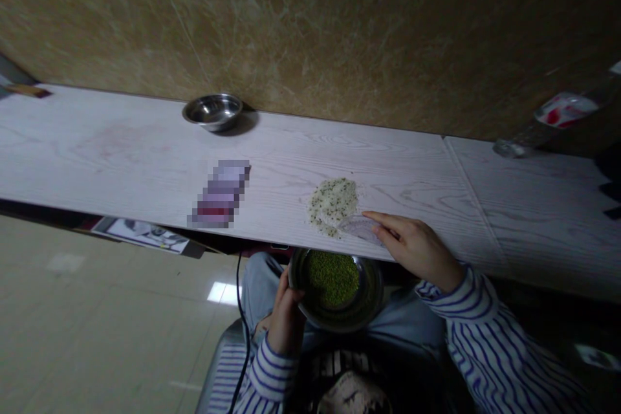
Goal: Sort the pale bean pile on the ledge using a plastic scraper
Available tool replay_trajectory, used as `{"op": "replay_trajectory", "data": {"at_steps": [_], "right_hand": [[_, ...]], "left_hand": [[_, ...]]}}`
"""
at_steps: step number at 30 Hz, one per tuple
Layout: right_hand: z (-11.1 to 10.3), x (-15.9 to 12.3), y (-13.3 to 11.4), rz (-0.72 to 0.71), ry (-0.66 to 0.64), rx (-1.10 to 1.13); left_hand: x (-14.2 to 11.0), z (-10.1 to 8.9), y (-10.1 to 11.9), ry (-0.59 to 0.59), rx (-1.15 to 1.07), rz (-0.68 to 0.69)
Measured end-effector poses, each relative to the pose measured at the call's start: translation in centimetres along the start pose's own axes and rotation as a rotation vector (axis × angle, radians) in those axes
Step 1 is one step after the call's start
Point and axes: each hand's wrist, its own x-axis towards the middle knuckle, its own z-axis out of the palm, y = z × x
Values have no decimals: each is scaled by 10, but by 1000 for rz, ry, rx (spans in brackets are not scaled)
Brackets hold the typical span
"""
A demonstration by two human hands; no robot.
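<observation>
My left hand point(287, 312) grips the left rim of a metal bowl point(372, 291), held over my lap just below the table edge. Small green beans point(336, 278) that look like mung beans fill its bottom. Above it on the table lies a loose pile of white grains point(336, 202) mixed with dark green beans. A thin, clear ridged plastic piece point(359, 226), perhaps a scraper or scoop, is pinched in my right hand point(420, 247). Its left end reaches the lower right side of the pile. I cannot make out its full shape.
Toward the wall sits a second metal bowl point(213, 113). A blurred-out flat object point(222, 194) lies left of the pile. A clear bottle with a red-and-white label point(557, 113) is at the far right. A black cable point(246, 330) hangs beside my left leg.
</observation>
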Motion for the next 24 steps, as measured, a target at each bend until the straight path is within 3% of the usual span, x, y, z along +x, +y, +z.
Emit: {"op": "replay_trajectory", "data": {"at_steps": [10,19,24], "right_hand": [[-4,-16,4,-89,10,-21],[-1,-20,3,-96,2,-43],[2,-15,5,-61,14,-68]], "left_hand": [[3,-4,-2,-20,42,28],[10,-15,-14,-90,64,71],[11,-16,-14,-68,60,50]]}}
